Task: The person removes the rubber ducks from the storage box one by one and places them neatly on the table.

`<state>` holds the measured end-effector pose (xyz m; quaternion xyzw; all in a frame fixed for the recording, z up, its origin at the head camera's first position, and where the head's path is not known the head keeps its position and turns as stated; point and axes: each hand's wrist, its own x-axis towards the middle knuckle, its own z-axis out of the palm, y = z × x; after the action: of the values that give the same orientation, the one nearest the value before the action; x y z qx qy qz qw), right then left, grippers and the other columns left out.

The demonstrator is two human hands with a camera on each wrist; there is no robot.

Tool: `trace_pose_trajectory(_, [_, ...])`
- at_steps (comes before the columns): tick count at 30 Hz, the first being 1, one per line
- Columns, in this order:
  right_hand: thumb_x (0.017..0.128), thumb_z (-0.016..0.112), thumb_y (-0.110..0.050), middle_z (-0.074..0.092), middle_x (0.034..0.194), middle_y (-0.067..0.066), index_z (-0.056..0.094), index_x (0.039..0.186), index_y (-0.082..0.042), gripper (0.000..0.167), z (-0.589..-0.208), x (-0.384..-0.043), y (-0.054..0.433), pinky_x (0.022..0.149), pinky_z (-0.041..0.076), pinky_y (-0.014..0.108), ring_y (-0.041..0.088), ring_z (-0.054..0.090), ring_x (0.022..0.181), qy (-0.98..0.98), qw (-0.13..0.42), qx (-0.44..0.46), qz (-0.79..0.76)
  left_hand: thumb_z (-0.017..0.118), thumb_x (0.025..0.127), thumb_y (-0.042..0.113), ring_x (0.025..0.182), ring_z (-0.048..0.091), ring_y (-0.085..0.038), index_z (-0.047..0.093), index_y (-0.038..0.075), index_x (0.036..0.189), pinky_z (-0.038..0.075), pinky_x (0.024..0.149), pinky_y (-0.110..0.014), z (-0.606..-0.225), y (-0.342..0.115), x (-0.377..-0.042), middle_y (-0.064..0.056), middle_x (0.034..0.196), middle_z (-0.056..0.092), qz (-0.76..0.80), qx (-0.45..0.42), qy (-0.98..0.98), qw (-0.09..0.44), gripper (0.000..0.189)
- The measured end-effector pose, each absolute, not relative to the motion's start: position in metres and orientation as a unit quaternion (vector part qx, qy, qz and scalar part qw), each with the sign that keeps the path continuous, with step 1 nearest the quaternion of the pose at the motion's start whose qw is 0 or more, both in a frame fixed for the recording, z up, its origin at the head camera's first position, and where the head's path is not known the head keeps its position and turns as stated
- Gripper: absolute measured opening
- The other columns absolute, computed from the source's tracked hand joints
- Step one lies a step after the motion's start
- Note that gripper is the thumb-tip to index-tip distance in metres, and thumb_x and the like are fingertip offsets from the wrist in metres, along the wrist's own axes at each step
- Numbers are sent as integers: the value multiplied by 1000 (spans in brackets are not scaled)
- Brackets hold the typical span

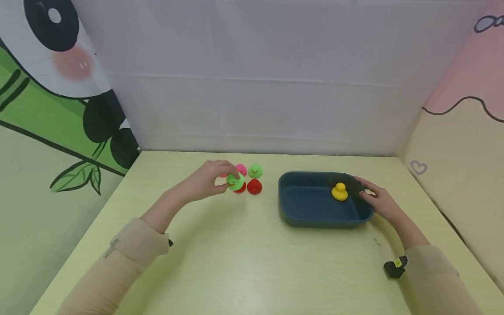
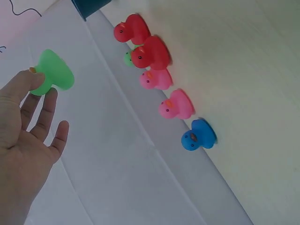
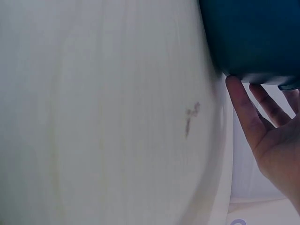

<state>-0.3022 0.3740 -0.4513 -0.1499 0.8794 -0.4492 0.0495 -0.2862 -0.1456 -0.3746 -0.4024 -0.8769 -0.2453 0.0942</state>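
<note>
In the head view my left hand (image 1: pixel 208 179) holds a light-green rubber duck (image 1: pixel 235 181) between thumb and fingertips, raised off the table. The left wrist view shows this green duck (image 2: pixel 55 72) pinched at its head end, with the other fingers of the hand (image 2: pixel 33 136) spread below. My right hand (image 1: pixel 379 200) is at the right end of a dark blue bin (image 1: pixel 301 223), with its fingers over the rim. Outer wall of the bin (image 3: pixel 258 37) and the fingers (image 3: pixel 246 108) touch in the right wrist view. A yellow duck (image 1: pixel 339 192) sits inside the bin.
Beside my left hand stand red ducks (image 1: pixel 254 187), pink ducks (image 1: pixel 241 169) and another green duck (image 1: pixel 255 170). A blue duck (image 2: pixel 199 136) ends their row, hidden in the head view. A white cloth wall (image 1: pixel 267 113) rises behind the pale table (image 1: pixel 252 262).
</note>
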Motion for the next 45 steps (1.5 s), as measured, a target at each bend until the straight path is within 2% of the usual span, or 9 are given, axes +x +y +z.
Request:
trace_pose_trajectory(6, [101, 44, -24, 18, 150, 31, 24, 150, -11, 54, -451, -302, 373, 73, 52, 22, 55, 30, 129, 884, 44, -151, -441, 69, 80, 1, 96, 57, -13, 64, 16, 100, 42, 89, -40, -387, -162, -296, 7, 103, 62, -217, -384, -893, 87, 26])
trace_pose_trajectory(13, [101, 44, -24, 19, 150, 31, 23, 150, -11, 55, -451, -302, 375, 75, 52, 26, 57, 29, 128, 888, 44, -150, -433, 72, 78, -1, 94, 60, -16, 65, 12, 101, 49, 87, -38, -400, -179, -307, 2, 101, 63, -205, -356, -908, 83, 27])
trace_pose_trajectory(25, [101, 44, -25, 17, 149, 34, 23, 150, -12, 55, -448, -298, 372, 76, 53, 28, 57, 28, 128, 883, 51, -146, -443, 72, 78, -1, 99, 58, -23, 66, 11, 103, 39, 91, -54, -413, -188, -318, -4, 106, 63, -195, -302, -932, 48, 28])
trace_pose_trajectory(28, [101, 44, -24, 17, 149, 33, 23, 150, -11, 55, -448, -298, 372, 76, 53, 28, 57, 28, 129, 882, 50, -146, -445, 71, 79, -1, 98, 58, -23, 67, 11, 103, 42, 92, -51, -418, -188, -323, -4, 107, 63, -196, -293, -935, 37, 27])
trace_pose_trajectory(33, [101, 44, -24, 18, 150, 32, 23, 150, -12, 55, -447, -299, 372, 75, 53, 27, 57, 29, 128, 881, 48, -150, -445, 70, 79, -2, 96, 57, -23, 68, 10, 103, 50, 86, -39, -427, -185, -332, -4, 105, 63, -193, -286, -938, 25, 27])
trace_pose_trajectory(39, [101, 44, -24, 18, 149, 33, 23, 150, -11, 55, -447, -298, 371, 76, 53, 29, 56, 29, 128, 883, 50, -145, -443, 71, 79, -1, 99, 56, -25, 68, 11, 105, 49, 87, -40, -433, -183, -336, -4, 106, 63, -193, -265, -945, 11, 29])
trace_pose_trajectory(45, [101, 44, -23, 18, 150, 32, 23, 150, -12, 55, -447, -298, 371, 75, 53, 29, 55, 29, 129, 882, 51, -142, -446, 71, 81, 1, 109, 53, -27, 67, 12, 108, 48, 93, -42, -439, -183, -341, -7, 114, 62, -197, -236, -952, -8, 30])
